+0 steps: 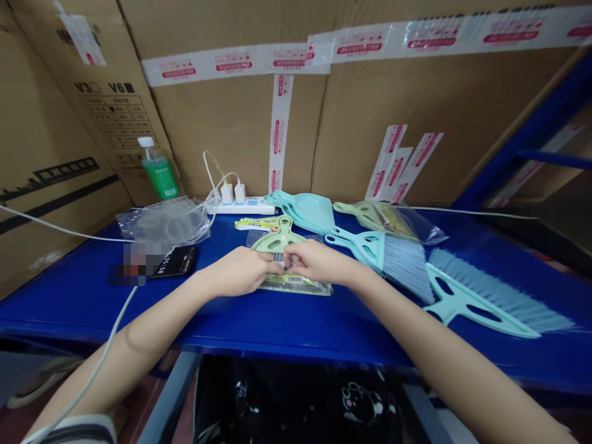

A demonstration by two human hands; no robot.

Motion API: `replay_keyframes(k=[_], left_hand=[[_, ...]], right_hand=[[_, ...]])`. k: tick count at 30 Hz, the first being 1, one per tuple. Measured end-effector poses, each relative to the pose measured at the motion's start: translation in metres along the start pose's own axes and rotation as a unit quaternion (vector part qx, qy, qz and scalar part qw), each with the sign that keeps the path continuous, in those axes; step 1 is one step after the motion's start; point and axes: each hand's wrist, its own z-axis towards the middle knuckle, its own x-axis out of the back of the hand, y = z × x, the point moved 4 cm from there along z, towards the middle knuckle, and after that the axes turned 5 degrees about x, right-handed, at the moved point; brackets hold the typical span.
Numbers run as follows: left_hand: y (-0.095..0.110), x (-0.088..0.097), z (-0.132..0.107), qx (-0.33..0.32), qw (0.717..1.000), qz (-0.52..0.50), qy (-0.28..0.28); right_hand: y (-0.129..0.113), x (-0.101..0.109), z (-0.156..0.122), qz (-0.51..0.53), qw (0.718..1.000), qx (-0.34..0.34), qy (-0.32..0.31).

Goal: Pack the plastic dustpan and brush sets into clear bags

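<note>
My left hand [243, 269] and my right hand [317, 262] meet at the middle of a blue table [287, 320]. Both are closed, pinching a small barcode label [281, 260] on a clear bag holding a pale green dustpan [277, 240]. The bag [296, 285] lies flat under my fingers, with a printed card at its near end. Just right of my right hand lies a teal brush [383, 253] with grey-blue bristles.
A second teal brush [485, 299] lies at the right. Teal dustpans [308, 209], another bagged green dustpan [383, 217], a white power strip [240, 203], a green bottle [158, 169], empty clear bags [161, 223] and a phone [178, 260] sit around. Cardboard boxes [370, 111] wall the back.
</note>
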Motion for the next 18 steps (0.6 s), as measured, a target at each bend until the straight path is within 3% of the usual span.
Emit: replay_keyframes(k=[12, 18], left_hand=[[-0.0008, -0.0005, -0.0016, 0.014, 1.000, -0.008, -0.009], [-0.0003, -0.0011, -0.0001, 0.012, 1.000, 0.009, -0.018]], right_hand=[[0.0006, 0.0000, -0.0002, -0.015, 0.999, 0.001, 0.033], [0.0002, 0.0002, 0.0010, -0.004, 1.000, -0.001, 0.018]])
